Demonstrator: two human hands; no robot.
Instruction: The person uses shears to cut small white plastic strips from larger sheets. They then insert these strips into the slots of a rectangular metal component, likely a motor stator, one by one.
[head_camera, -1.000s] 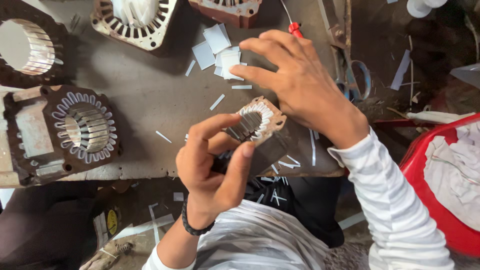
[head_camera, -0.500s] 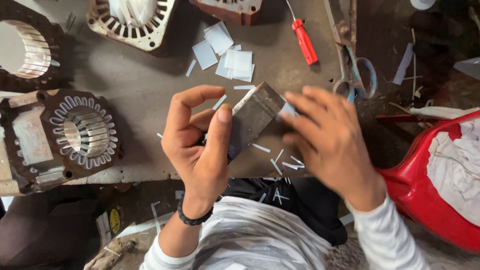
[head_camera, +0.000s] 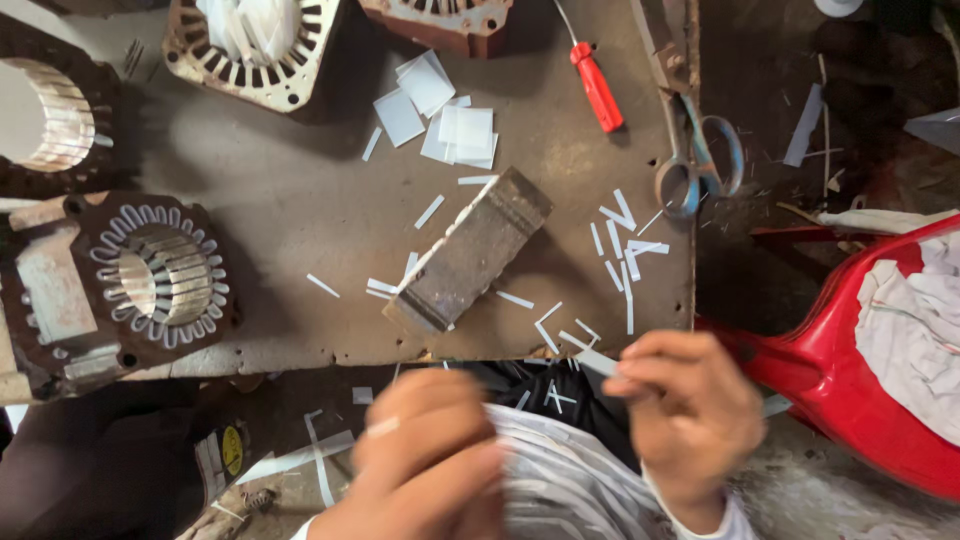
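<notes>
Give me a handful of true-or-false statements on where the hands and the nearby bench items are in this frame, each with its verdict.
1. The grey metal block lies on the bench with no hand touching it. True.
2. The right hand pinches a thin white strip. True, as far as the motion blur allows.
3. The red-handled screwdriver is held in the left hand. False: it lies on the bench, far from both hands.
4. The scissors rest near the bench's right edge. True.
5. The stack of white paper squares sits inside the red tub. False: the squares lie on the bench top; the tub holds white cloth.
</notes>
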